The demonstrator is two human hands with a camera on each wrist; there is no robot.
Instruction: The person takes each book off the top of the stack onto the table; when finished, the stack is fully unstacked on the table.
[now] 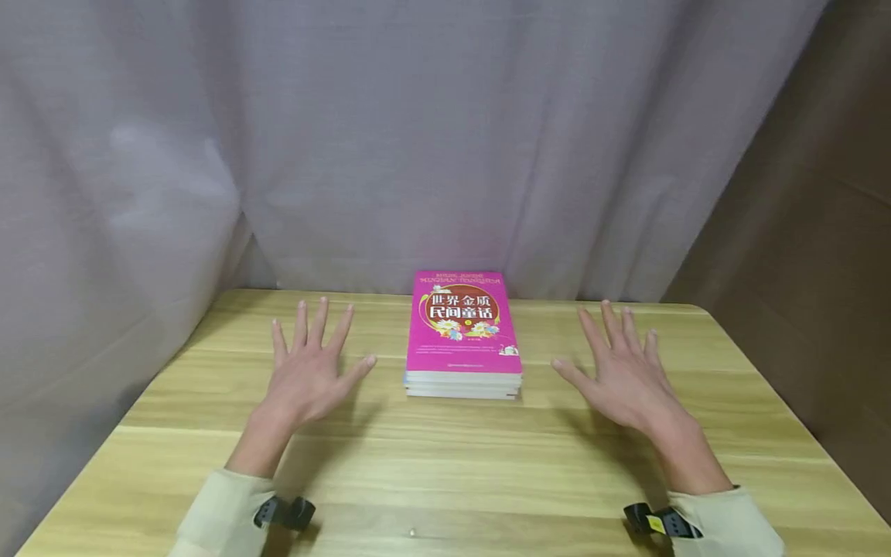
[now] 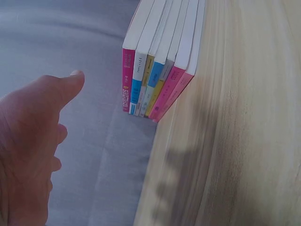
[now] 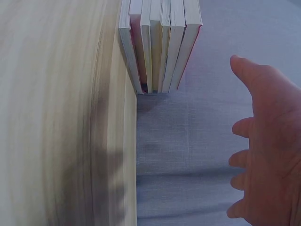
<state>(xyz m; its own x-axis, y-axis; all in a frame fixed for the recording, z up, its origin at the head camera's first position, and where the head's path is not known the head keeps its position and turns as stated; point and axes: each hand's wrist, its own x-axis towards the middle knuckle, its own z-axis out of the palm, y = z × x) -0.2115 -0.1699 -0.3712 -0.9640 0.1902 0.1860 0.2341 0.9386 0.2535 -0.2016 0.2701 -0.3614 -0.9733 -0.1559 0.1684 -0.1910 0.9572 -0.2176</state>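
Observation:
A stack of several books [image 1: 463,384] lies at the far middle of the table, topped by a pink book [image 1: 459,356] with Chinese lettering and flowers. In the left wrist view, spines [image 2: 160,77] in pink, white, blue and yellow face the camera. The right wrist view shows the white page edges [image 3: 157,52]. My left hand [image 1: 306,383] hovers left of the stack, palm down, fingers spread. Across from it, my right hand [image 1: 629,383] is spread likewise, to the right of the stack. Neither hand touches the books.
The wooden table [image 1: 445,464] has rounded far corners. A grey curtain [image 1: 390,139] hangs right behind its far edge, and a brown surface [image 1: 814,232] borders the right side. Dark straps with small cameras sit on both wrists. A small speck [image 1: 412,532] lies near the front.

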